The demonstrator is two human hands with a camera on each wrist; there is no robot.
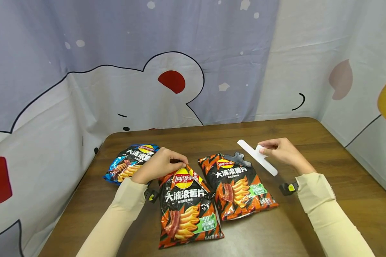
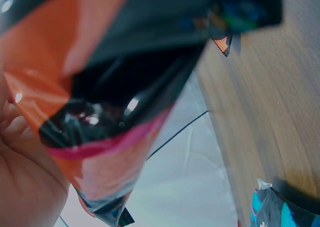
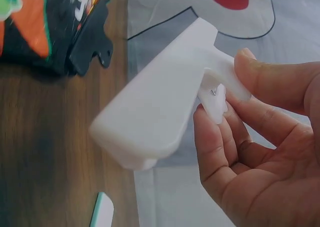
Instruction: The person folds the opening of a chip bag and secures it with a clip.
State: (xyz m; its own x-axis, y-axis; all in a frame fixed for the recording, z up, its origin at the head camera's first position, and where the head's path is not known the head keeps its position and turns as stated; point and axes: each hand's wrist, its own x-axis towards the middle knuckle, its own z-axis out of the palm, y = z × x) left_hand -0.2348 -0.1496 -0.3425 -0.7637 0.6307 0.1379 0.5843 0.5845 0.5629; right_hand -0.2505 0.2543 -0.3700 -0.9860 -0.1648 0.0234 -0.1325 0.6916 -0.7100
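Note:
My left hand (image 1: 162, 165) pinches the top edge of an orange-and-black potato chip bag (image 1: 184, 196); in the left wrist view its folded top (image 2: 107, 112) looms close, beside the palm. In my right hand (image 1: 284, 155) is a white bag clip (image 1: 255, 153), gripped by its short handle between thumb and fingers. The right wrist view shows the clip's long bar (image 3: 155, 97) pointing away from the hand, held above the table. A second orange-and-black chip bag (image 1: 236, 189) lies between the hands, with a black bag clip (image 1: 239, 159) across its top right corner.
A blue chip bag (image 1: 123, 165) lies behind my left wrist. In the right wrist view a small white piece with a teal edge (image 3: 103, 211) shows low down. The wooden table (image 1: 344, 200) ends at a printed curtain (image 1: 231, 82) along the back.

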